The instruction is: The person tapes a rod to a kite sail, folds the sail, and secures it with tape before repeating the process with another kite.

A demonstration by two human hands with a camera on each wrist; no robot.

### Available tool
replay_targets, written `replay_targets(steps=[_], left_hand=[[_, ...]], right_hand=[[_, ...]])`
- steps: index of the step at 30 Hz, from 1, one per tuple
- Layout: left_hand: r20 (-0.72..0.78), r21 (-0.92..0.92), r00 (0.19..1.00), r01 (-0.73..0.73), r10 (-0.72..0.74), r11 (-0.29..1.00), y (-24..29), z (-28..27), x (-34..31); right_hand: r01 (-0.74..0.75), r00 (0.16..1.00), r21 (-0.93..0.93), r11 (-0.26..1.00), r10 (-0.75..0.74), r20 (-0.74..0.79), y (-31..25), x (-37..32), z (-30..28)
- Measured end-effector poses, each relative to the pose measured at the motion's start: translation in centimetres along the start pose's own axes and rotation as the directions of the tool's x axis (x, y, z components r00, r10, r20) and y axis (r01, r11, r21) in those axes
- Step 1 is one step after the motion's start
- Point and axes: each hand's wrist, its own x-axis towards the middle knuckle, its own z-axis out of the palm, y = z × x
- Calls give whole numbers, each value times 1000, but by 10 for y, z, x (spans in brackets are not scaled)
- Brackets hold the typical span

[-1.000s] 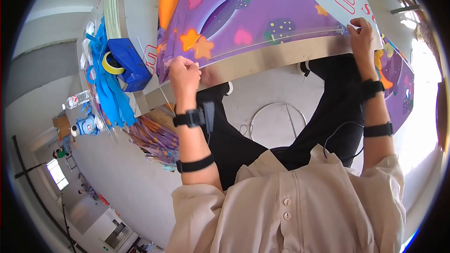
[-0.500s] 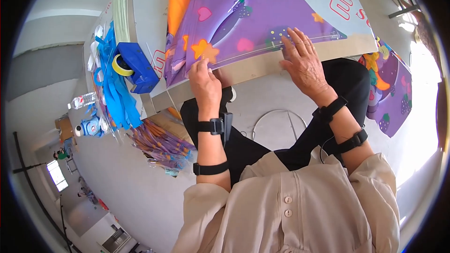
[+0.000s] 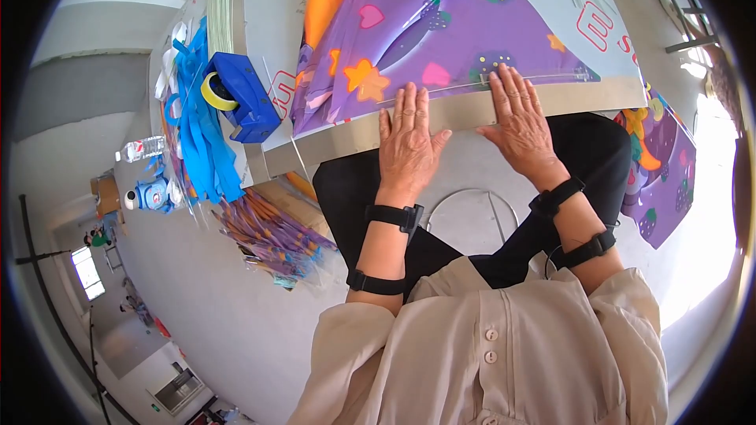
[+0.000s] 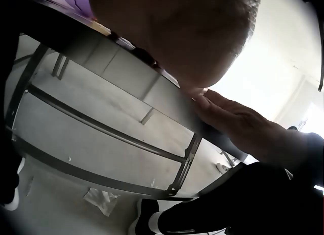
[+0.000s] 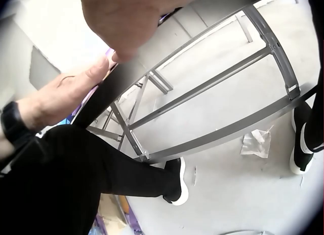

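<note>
A purple printed sheet [image 3: 441, 24] with stars, hearts and strawberries lies on a metal-edged table [image 3: 331, 145]. Both hands lie flat, side by side, on its near edge. My left hand [image 3: 407, 130] presses with straight fingers where sheet meets table rim. Just to its right, my right hand [image 3: 516, 106] rests with spread fingers over a thin clear rod [image 3: 563, 76] running along the sheet's edge. In the left wrist view the left palm [image 4: 172, 37] fills the top, with the right hand [image 4: 243, 128] beyond. The right wrist view shows the right hand [image 5: 126, 17] above the rim and the left hand [image 5: 61, 98] alongside.
A blue tape dispenser [image 3: 248, 98] with a yellow roll [image 3: 214, 91] sits at the table's left, beside blue strips [image 3: 197, 138]. More purple sheets [image 3: 268, 232] lie on the floor at left, another hangs at right [image 3: 657, 165]. A white hoop [image 3: 472, 205] is on the floor.
My left hand let go of the sheet's corner, slid right and flattened. My right hand came in from the far right edge and now lies flat beside it.
</note>
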Motion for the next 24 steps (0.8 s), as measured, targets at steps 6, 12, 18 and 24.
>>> replay_targets(steps=[6, 12, 18, 24], left_hand=[[-84, 90, 987, 141, -134, 986, -45, -18, -11], [-340, -264, 918, 113, -202, 958, -90, -18, 10], [-185, -375, 879, 350, -439, 858, -97, -22, 32], [-141, -365, 866, 405, -479, 839, -96, -26, 32]], right_hand=[[-113, 993, -140, 984, 117, 20, 52, -15, -19], [-20, 975, 153, 988, 53, -216, 25, 18, -30], [197, 973, 421, 885, -123, -196, -75, 87, 20], [233, 965, 264, 936, -189, -183, -105, 110, 57]])
